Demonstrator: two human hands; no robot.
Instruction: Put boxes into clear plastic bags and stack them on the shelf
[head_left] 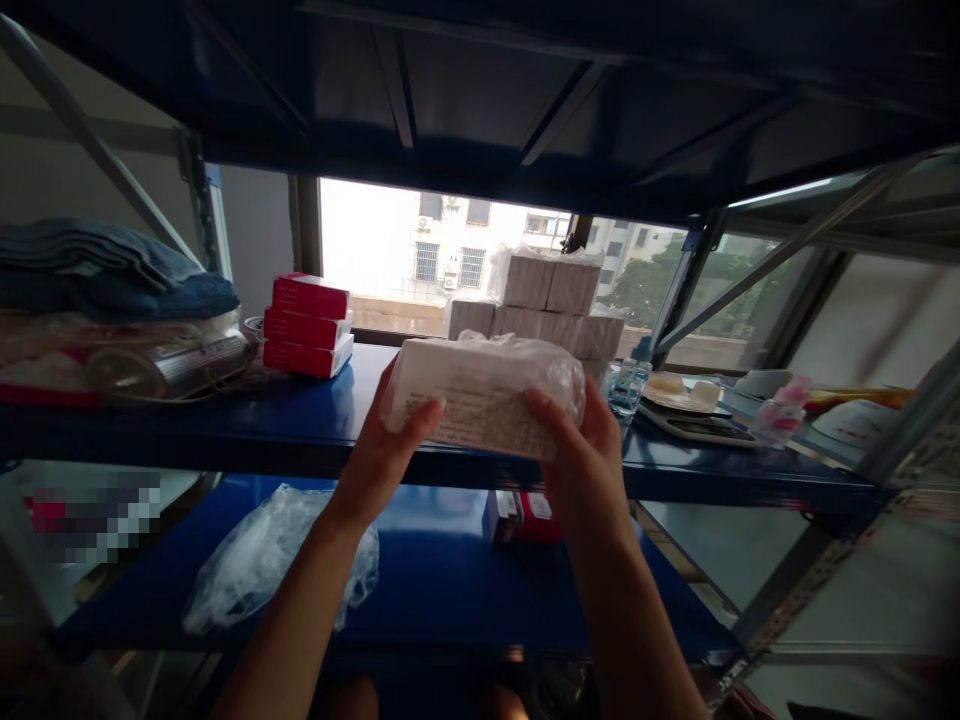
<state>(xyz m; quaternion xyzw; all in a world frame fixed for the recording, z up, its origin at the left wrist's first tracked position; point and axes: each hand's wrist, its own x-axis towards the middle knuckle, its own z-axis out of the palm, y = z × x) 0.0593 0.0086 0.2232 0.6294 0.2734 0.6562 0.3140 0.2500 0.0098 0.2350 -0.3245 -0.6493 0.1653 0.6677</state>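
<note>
A white printed box in clear plastic wrap [484, 395] is held up in front of the middle blue shelf. My left hand [386, 435] grips its left end, thumb on the near face. Around the right end closes my right hand [581, 430], its thumb also on the near face. Behind the box, on the shelf, rises a stack of similar plastic-wrapped white boxes [551, 285] by the window. The fingers behind the held box are hidden.
Red-and-white boxes [307, 325] are stacked left of centre. Folded denim [112, 270] lies farther left. A scale [697, 425] and a clear blue bottle [628, 385] stand at right. The lower shelf [442, 590] holds a crumpled plastic bag [255, 560] and a red box [536, 518].
</note>
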